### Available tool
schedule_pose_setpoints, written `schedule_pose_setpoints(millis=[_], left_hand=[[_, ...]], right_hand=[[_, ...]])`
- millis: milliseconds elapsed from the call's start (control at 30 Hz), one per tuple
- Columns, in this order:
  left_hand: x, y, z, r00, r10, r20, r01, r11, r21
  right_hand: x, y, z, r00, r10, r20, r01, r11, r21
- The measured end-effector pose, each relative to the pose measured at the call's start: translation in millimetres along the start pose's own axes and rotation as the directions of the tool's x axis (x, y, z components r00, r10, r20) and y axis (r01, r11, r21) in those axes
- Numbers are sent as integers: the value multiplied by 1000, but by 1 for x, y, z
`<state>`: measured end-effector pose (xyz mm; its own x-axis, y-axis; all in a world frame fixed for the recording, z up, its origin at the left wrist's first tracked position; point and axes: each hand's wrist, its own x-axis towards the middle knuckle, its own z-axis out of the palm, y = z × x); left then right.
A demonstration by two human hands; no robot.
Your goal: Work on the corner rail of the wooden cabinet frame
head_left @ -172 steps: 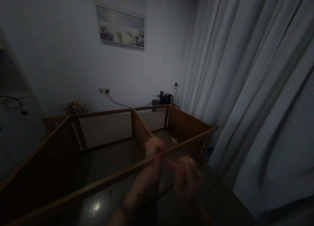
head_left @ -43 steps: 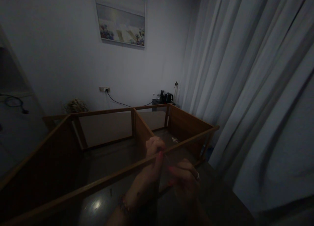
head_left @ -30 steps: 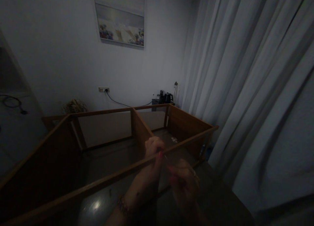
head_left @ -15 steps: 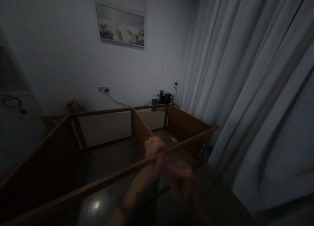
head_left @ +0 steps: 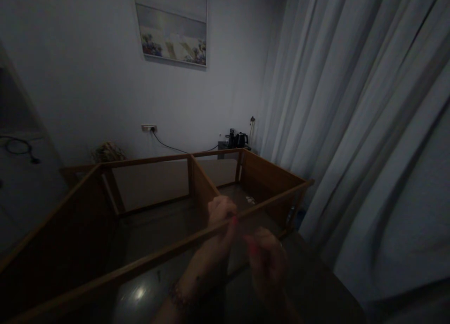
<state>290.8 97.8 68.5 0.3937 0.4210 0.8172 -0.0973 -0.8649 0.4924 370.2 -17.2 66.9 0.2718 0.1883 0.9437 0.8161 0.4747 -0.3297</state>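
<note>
My left hand (head_left: pixel 221 212) is wrapped round the front rail (head_left: pixel 165 252) of a wooden frame, where the middle divider (head_left: pixel 206 181) meets it. The thumb lies on the near side of the rail and the fingers lie over the far side. Just to the right and nearer to me, my right hand (head_left: pixel 265 258) is closed in a pinch, apart from the rail. Dim light and motion blur hide what lies between its fingertips.
The frame has a left side panel (head_left: pixel 66 216) and a right side panel (head_left: pixel 272 176). Behind it stand a black kettle (head_left: pixel 241 139) and a wall socket (head_left: pixel 149 128) with a cable. Grey curtains (head_left: pixel 333 127) hang close on the right. A small white item (head_left: pixel 250 200) lies inside the right bay.
My right hand has moved slightly right, away from the rail. A thin, light rod showed at its fingertips before and cannot be made out now. My left hand has stayed on the rail.
</note>
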Motion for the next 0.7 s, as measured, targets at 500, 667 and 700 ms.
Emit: schedule_pose_setpoints(millis=[500,667,700], left_hand=[[-5,10,-8,999,-45,17,45,998,-36],[-6,19,-12,997,-64,44,66,997,-39],[-6,18,-12,998,-61,36,62,997,-35]], right_hand=[[-13,2,5,986,157,62,-166,966,198],[-12,1,2,987,137,78,-148,977,151],[-11,1,2,988,130,89,-141,980,139]])
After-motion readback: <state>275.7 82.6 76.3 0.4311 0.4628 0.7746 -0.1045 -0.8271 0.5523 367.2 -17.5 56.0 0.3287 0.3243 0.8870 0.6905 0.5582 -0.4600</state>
